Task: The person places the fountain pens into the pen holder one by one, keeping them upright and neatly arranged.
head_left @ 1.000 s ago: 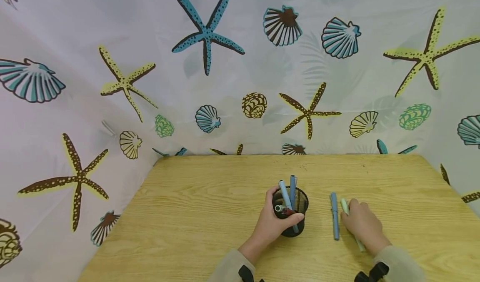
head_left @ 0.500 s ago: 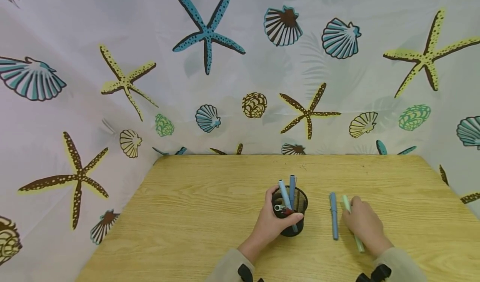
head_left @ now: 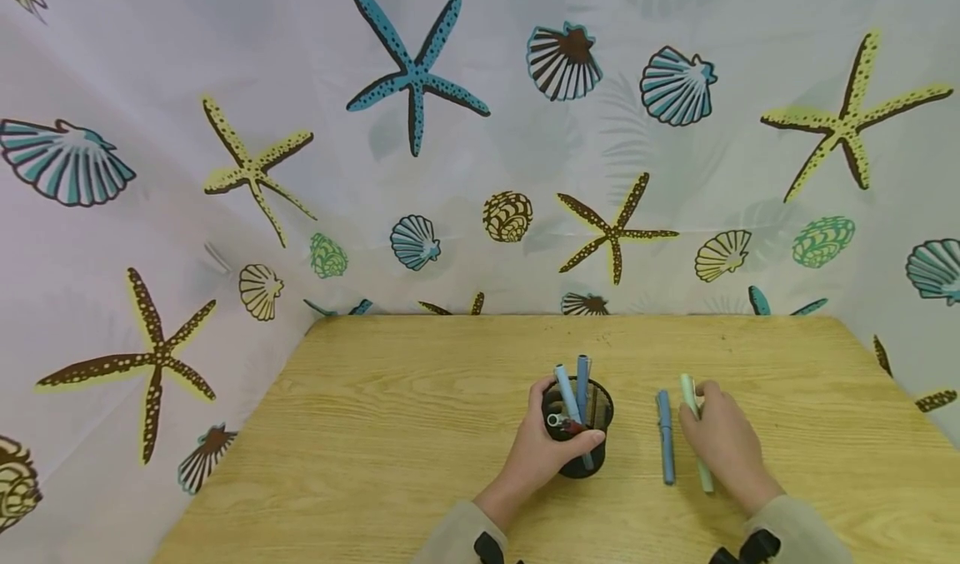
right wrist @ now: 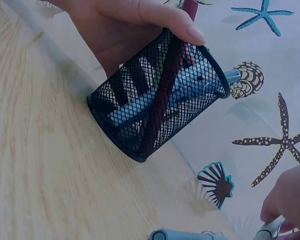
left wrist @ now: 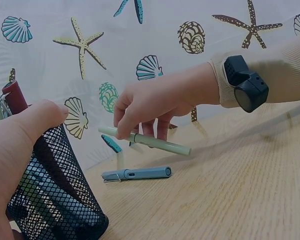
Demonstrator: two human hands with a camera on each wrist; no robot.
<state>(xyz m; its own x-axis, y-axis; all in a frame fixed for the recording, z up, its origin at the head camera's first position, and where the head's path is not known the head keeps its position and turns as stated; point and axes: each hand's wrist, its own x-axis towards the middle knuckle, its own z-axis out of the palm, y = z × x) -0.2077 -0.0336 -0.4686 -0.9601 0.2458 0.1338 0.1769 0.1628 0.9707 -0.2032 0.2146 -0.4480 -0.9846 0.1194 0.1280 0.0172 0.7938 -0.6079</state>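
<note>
A black mesh pen cup (head_left: 578, 426) (left wrist: 50, 200) (right wrist: 157, 100) stands on the wooden table (head_left: 390, 447), with several pens upright in it. My left hand (head_left: 543, 447) (right wrist: 125, 25) grips the cup, thumb on its near rim. My right hand (head_left: 720, 439) (left wrist: 145, 105) pinches a pale green pen (head_left: 694, 435) (left wrist: 145, 140) and holds it lifted just above the table. A blue-grey pen (head_left: 665, 436) (left wrist: 137, 174) (right wrist: 182, 235) lies flat on the table between the cup and my right hand.
A curtain printed with starfish and shells (head_left: 450, 131) hangs close behind the table and along its left side. The table's wood surface stretches bare to the left of the cup. A black band (left wrist: 245, 82) sits on my right wrist.
My right hand has lifted the green pen off the table and shifted it a little forward and left. The left hand and the cup have stayed in place.
</note>
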